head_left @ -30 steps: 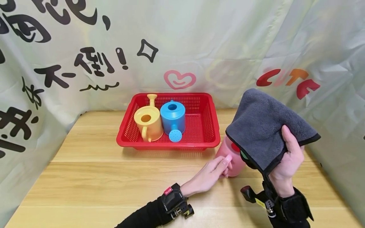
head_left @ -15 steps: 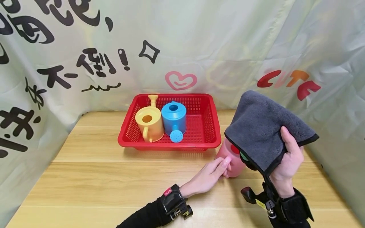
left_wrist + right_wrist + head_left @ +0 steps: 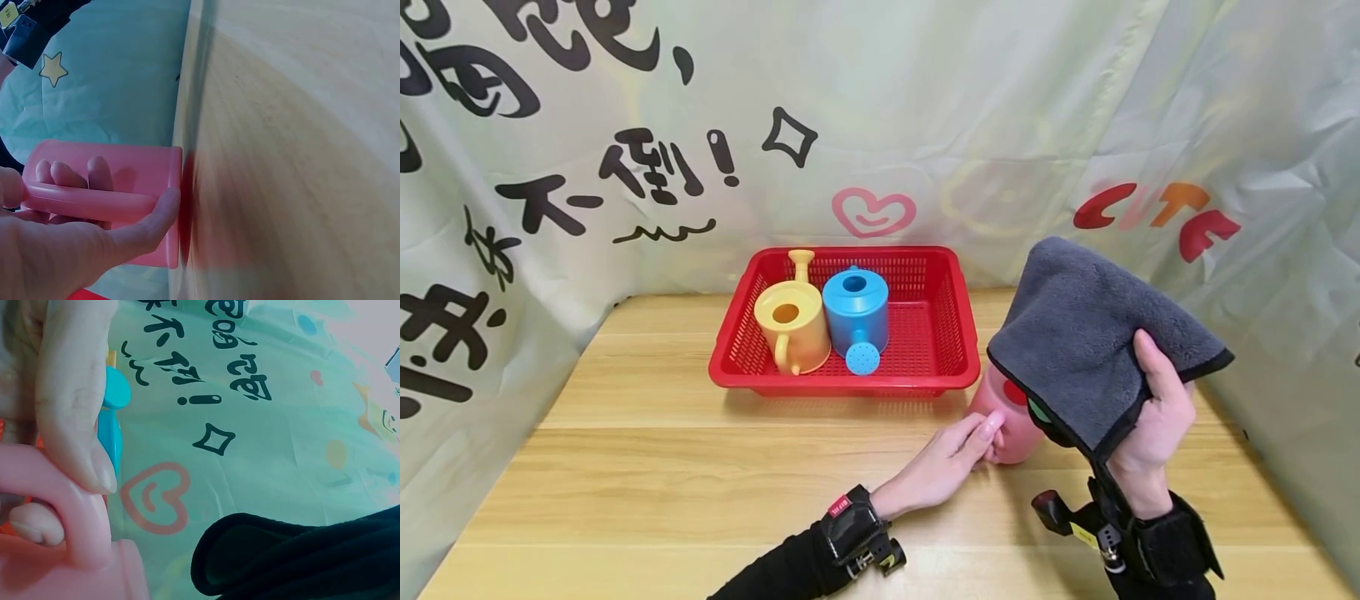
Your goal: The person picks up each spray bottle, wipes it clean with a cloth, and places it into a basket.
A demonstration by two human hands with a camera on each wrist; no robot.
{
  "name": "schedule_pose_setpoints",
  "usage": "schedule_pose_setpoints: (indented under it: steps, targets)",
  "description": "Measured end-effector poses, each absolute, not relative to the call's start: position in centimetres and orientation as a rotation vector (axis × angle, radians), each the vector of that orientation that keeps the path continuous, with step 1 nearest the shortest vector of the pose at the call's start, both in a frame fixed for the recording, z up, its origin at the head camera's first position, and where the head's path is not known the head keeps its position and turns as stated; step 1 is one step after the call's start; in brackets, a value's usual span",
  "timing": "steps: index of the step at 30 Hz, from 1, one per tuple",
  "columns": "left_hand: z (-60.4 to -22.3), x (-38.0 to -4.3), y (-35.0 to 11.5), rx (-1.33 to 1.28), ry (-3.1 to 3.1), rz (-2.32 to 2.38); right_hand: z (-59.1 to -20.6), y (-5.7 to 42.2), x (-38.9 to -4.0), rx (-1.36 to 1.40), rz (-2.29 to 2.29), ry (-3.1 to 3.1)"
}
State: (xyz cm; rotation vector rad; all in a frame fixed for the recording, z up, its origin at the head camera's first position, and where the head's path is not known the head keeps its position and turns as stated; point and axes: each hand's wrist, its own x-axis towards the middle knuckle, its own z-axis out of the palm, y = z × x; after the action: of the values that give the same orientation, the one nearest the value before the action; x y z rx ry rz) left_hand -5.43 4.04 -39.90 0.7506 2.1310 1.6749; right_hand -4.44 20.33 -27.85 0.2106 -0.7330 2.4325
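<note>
My left hand [image 3: 936,467] grips the handle of a pink watering can [image 3: 1017,433], its thumb laid along the handle. In the left wrist view, the fingers curl behind that handle [image 3: 87,199], and the can's base is right at the tabletop. My right hand [image 3: 1153,429] holds a folded dark grey cloth [image 3: 1090,333] with black edging, thumb on top. The cloth overlaps the can's upper right side in the head view and hides its spout area. A black-edged part of the cloth [image 3: 281,556] shows in the right wrist view beside the can.
A red perforated basket [image 3: 842,382] stands at the back of the wooden table [image 3: 700,492]. A yellow watering can [image 3: 801,333] and a blue watering can [image 3: 856,312] stand in its left and middle part. A printed curtain [image 3: 985,108] rises behind and along both sides.
My right hand and the cloth have shifted slightly left. My left hand keeps its grip on the pink can's handle, almost in the same place.
</note>
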Motion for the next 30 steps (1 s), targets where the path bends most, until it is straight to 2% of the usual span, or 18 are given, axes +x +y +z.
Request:
schedule_pose_setpoints:
  steps: [6, 13, 30]
  targets:
    - [-39.93, -5.49, 4.03, 0.753, 2.120, 1.683, -27.90, 20.35, -4.47, 0.240, 2.470, -0.656]
    - [-39.91, -5.43, 3.95, 0.722, 2.112, 1.688, -27.93, 20.37, -4.43, 0.151, 2.373, -0.846]
    - [-39.72, -5.32, 3.82, 0.705, 2.090, 1.691, -27.81, 20.36, -4.34, 0.234, 2.452, -0.703]
